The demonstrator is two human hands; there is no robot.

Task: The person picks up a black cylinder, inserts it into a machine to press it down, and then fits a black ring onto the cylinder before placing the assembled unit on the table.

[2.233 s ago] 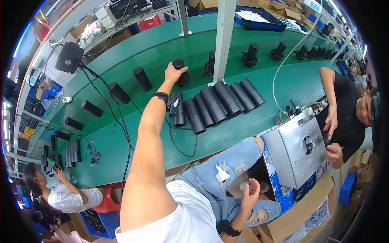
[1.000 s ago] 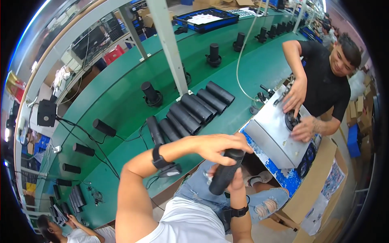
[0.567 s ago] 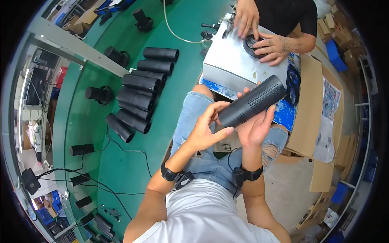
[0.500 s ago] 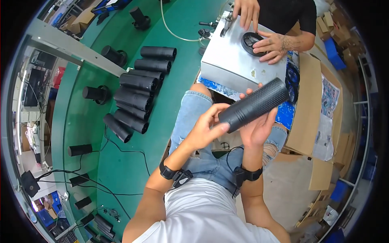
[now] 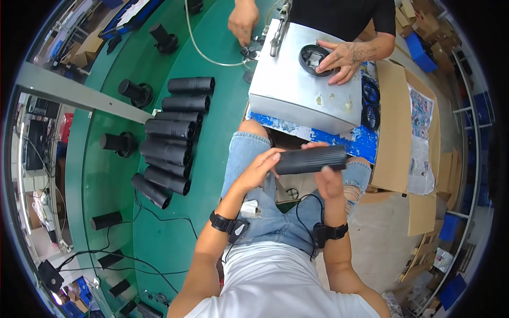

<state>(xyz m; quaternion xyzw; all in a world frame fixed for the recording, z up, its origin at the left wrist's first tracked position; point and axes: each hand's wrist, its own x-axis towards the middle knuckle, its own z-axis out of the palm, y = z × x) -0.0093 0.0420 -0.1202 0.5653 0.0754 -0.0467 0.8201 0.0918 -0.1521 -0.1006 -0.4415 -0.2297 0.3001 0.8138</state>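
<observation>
Beyond black tube (image 5: pixel 311 160) — metal box (image 5: pixel 289 87), ring (image 5: pixel 303 61)

The held tube (image 5: pixel 307 160) looked like matt black plastic, its ridges blurred. Toward nine to ten o'clock, similar tubes (image 5: pixel 168 129) showed a dull sheen on a smooth, faintly glossy green table (image 5: pixel 222 100). At one o'clock, the box (image 5: pixel 297 87) was smooth, stained metal; near two, blue paint (image 5: pixel 339 142) flaked roughly. Toward three, matt cardboard (image 5: pixel 392 127) bordered printed paper (image 5: pixel 421 138); at six, the shirt (image 5: pixel 286 286) was creased cloth.

Wide fisheye, head-worn, facing down, near the hands (image 5: pixel 258 170)
</observation>
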